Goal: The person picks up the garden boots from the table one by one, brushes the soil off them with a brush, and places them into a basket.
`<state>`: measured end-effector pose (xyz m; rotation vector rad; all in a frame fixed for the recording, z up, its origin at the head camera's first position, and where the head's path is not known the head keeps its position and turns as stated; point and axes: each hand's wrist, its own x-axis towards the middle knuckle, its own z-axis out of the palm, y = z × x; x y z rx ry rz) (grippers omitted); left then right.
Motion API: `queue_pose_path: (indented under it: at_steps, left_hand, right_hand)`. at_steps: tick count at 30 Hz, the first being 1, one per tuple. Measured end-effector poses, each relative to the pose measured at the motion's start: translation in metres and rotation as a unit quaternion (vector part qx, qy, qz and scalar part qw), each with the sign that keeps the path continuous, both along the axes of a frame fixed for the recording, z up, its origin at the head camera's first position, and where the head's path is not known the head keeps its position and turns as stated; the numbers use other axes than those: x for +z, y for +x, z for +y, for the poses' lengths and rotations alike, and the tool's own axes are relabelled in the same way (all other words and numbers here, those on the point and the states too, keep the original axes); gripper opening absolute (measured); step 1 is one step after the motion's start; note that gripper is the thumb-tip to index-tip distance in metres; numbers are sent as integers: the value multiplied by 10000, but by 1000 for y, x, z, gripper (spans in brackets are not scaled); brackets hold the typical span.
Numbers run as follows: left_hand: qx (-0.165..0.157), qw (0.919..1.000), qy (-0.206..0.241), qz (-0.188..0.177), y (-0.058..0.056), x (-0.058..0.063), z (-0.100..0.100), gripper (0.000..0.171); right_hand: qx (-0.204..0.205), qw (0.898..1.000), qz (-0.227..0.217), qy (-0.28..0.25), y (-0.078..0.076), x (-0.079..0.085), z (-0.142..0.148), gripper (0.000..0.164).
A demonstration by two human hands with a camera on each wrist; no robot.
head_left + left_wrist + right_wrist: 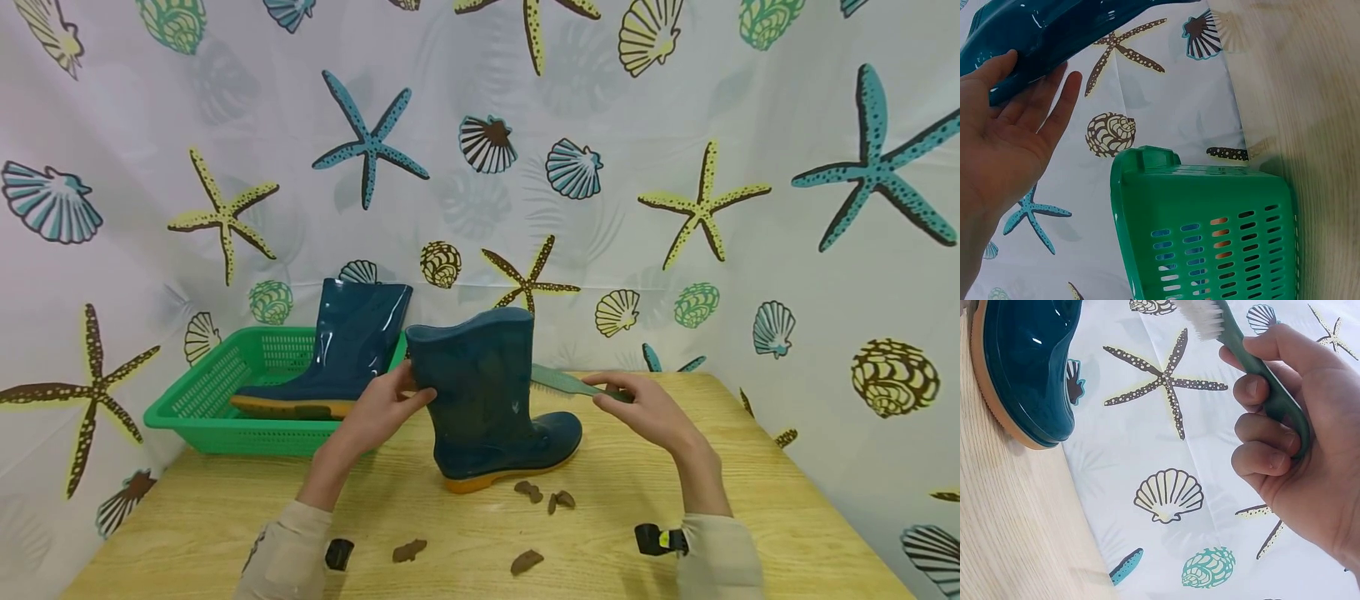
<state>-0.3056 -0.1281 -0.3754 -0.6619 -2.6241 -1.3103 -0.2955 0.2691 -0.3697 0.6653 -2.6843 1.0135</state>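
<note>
A dark teal rubber boot (480,392) with a tan sole is held shaft up over the table, toe to the right. My left hand (388,407) grips the back of its shaft, thumb on the near side and fingers behind. Whether the whole sole touches the wood I cannot tell. Held in my right hand (643,407) by its handle is a green scrub brush (1254,365) with white bristles. The brush head is beside the front of the shaft, above the toe; contact is unclear. In the right wrist view the fingers curl round the handle.
A green perforated basket (225,437) stands at the left with a second blue boot (356,333) in it. Several brown clumps (527,561) lie on the wooden table (600,517). A patterned curtain (480,217) closes off the back and sides.
</note>
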Motion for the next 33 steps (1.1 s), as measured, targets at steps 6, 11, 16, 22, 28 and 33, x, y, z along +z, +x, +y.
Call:
queue_pose_path:
  at_steps: [6, 11, 16, 22, 28, 33]
  left_hand:
    - [268, 9993, 138, 232, 0, 0, 3, 69]
    - [503, 9973, 302, 437, 1, 1, 7, 75]
    - [603, 9959, 334, 593, 3, 2, 11, 79]
    - [555, 9939, 229, 926, 7, 6, 14, 61]
    - [413, 9949, 224, 893, 13, 10, 12, 53]
    - [161, 9958, 177, 888, 13, 11, 8, 52]
  right_hand:
    - [95, 9998, -74, -134, -2, 1, 0, 32]
    - [262, 9992, -89, -283, -2, 2, 1, 34]
    - [494, 9974, -39, -526, 2, 8, -4, 34]
    - [631, 9972, 8, -397, 3, 11, -14, 35]
    - [287, 9985, 33, -466, 4, 8, -9, 33]
    - [-70, 9980, 101, -619, 4, 7, -4, 35]
